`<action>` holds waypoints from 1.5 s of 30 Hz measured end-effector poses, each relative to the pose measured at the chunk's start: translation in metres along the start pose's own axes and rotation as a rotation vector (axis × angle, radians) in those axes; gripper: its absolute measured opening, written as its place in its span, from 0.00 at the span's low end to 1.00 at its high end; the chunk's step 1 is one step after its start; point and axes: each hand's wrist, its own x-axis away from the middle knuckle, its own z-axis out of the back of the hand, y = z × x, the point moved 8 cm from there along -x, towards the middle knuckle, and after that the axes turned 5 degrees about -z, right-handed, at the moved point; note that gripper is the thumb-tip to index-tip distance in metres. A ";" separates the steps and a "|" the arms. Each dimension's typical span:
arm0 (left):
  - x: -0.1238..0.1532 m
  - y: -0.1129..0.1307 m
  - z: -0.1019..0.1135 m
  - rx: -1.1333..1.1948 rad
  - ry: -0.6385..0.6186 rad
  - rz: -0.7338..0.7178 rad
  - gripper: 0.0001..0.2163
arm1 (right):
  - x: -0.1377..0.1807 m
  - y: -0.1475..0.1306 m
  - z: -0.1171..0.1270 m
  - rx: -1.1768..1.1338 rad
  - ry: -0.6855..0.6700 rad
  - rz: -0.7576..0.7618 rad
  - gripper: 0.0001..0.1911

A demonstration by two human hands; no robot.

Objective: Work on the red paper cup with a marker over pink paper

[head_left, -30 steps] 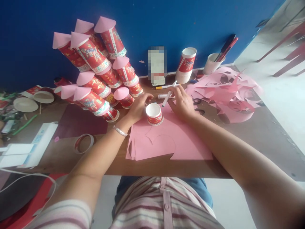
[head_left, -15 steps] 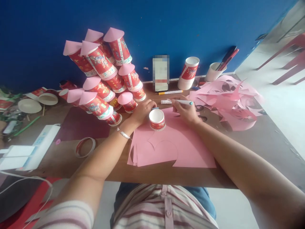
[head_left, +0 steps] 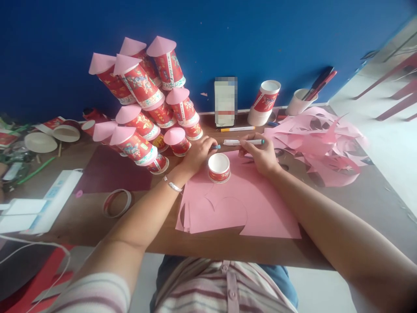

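A small red paper cup (head_left: 219, 168) stands upside down on a stack of pink paper sheets (head_left: 241, 204) that have round cut-outs along the near edge. My left hand (head_left: 197, 153) rests closed just left of the cup, with a small blue marker cap (head_left: 215, 147) at its fingertips. To the right of the cup my right hand (head_left: 260, 154) grips a white marker (head_left: 243, 142) with a teal end, held level above the paper.
A pile of red cups with pink cone tops (head_left: 146, 104) leans against the blue wall. Pink paper scraps (head_left: 316, 139) and scissors lie at right. Behind stand a tall red cup (head_left: 263, 102), a pen holder (head_left: 301, 100), a phone (head_left: 225, 101) and an orange pen (head_left: 237, 129). A tape ring (head_left: 116, 203) lies left.
My right hand has turned the marker from upright to level. A blue cap now shows at my left fingertips. The camera view has shifted slightly.
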 end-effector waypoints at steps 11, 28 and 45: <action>0.000 0.006 0.002 0.050 0.058 0.005 0.04 | 0.002 -0.001 -0.004 0.031 -0.029 -0.033 0.25; 0.000 0.019 0.016 0.075 0.070 -0.007 0.02 | 0.001 0.008 -0.009 0.047 -0.029 -0.158 0.31; -0.010 0.000 0.005 0.060 -0.022 0.016 0.04 | -0.019 0.003 0.024 1.033 0.113 0.281 0.10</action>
